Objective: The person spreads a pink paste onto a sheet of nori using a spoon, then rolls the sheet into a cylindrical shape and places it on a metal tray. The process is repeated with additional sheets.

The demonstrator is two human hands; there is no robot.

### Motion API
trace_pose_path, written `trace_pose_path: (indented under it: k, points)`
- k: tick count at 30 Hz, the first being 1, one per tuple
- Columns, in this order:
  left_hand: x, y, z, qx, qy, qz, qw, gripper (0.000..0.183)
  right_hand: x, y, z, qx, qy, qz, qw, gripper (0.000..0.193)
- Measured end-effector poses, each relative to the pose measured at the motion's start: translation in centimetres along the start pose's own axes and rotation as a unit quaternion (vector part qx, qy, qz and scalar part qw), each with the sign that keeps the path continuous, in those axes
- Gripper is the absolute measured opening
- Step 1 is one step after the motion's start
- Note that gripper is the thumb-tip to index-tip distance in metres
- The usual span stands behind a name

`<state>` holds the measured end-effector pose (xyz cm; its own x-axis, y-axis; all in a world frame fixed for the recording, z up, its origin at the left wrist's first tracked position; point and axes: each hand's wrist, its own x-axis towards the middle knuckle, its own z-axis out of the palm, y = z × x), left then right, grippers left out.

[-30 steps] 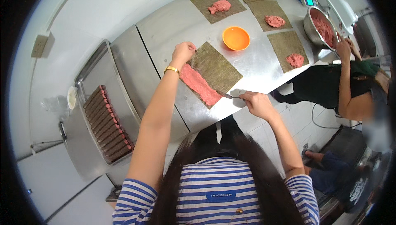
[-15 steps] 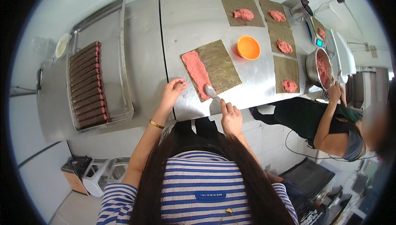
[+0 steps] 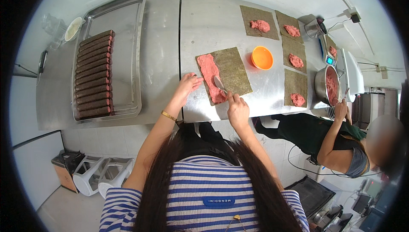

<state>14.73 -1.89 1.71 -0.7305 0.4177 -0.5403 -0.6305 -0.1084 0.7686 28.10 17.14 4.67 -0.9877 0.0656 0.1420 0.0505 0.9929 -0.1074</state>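
A square of dark green seaweed (image 3: 234,68) lies on the steel table in front of me. Along its left side runs a strip of pink meat paste (image 3: 207,68). My right hand (image 3: 237,110) grips a metal spoon (image 3: 220,84), whose bowl rests at the paste's right edge, partway along the strip. Beside the sheet's left edge is my left hand (image 3: 187,87), holding nothing, its fingers apart and close to the paste. An orange bowl (image 3: 262,58) stands to the right of the sheet.
At left, a metal tray (image 3: 138,53) holds several seaweed rolls (image 3: 93,76). More seaweed sheets (image 3: 294,82) with paste mounds lie at right. A co-worker's hand (image 3: 341,110) is at a steel pot (image 3: 322,86) of paste, near a scale (image 3: 330,60). A seam (image 3: 180,40) crosses the tabletop.
The spoon has moved away from me along the strip, and its bowl has turned. My left hand has come nearer the sheet, its fingers more extended. The whole view has shifted slightly.
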Motion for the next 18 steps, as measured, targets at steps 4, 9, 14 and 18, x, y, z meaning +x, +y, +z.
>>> trace_pose_path:
  k: [4, 9, 14, 18]
  points:
    - [-0.1, -0.1, 0.0, -0.006, -0.007, 0.000, 1.000, 0.048, -0.9, -1.1, -1.0, -0.036, 0.004, -0.051, 0.998, 0.044]
    - [-0.4, 0.1, -0.3, 0.000, 0.001, 0.006, 1.000, 0.046, 1.8, 0.6, -2.4, 0.123, 0.006, 0.041, 0.991, 0.039]
    - [-0.5, 0.6, 0.1, -0.002, 0.025, 0.020, 0.999, 0.048, 4.4, 1.2, -0.2, 0.062, 0.024, 0.052, 0.996, 0.036]
    - [-0.2, 1.2, 0.3, -0.016, 0.031, 0.014, 0.999, 0.054, 3.2, 0.0, 1.2, -0.019, 0.033, -0.024, 0.999, 0.036]
